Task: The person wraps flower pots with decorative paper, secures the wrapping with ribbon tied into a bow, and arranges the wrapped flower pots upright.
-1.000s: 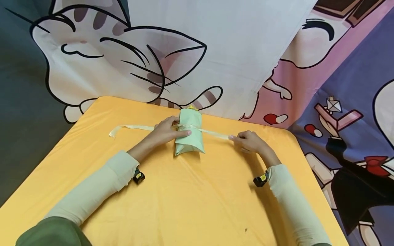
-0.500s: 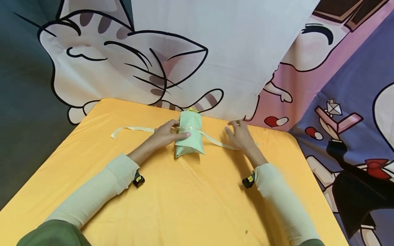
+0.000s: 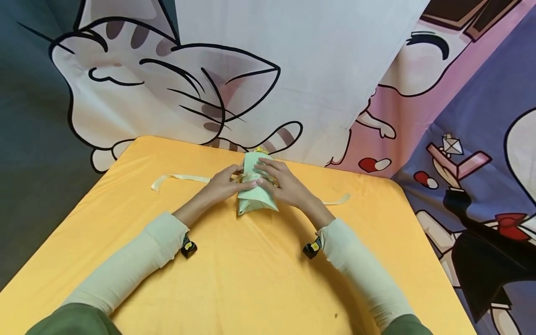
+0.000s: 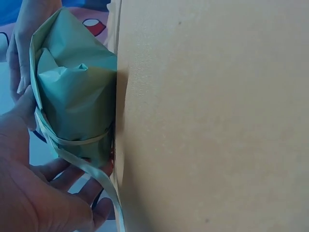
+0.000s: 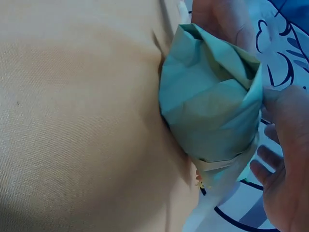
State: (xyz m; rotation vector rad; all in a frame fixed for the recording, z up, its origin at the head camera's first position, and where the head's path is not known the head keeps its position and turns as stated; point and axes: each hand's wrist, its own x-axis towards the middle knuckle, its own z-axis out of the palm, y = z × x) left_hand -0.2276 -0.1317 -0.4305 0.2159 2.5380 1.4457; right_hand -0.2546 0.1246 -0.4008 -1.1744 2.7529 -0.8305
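Note:
A small bundle wrapped in pale green paper (image 3: 257, 203) lies at the far part of the table, with bits of yellow (image 3: 261, 150) peeking from its far end. Round its middle runs a cream ribbon (image 3: 184, 177), one tail stretching left and the other lying to the right. My left hand (image 3: 221, 184) holds the bundle from the left, thumb on top and fingers at its side. On the right, my right hand (image 3: 289, 187) rests its outstretched fingers on the paper near the ribbon, thumb close to the left thumb. The ribbon's crossing is partly hidden by the fingers.
A yellow cloth (image 3: 247, 279) covers the table. Behind it hangs a white printed backdrop (image 3: 318, 79) with a cartoon cat, and a purple printed one (image 3: 473, 116) stands at the right. A wrist camera (image 3: 311, 249) sits on each forearm.
My right hand has let go of the ribbon's right tail, which dropped onto the table, and moved left onto the bundle. My left hand has stayed on the bundle.

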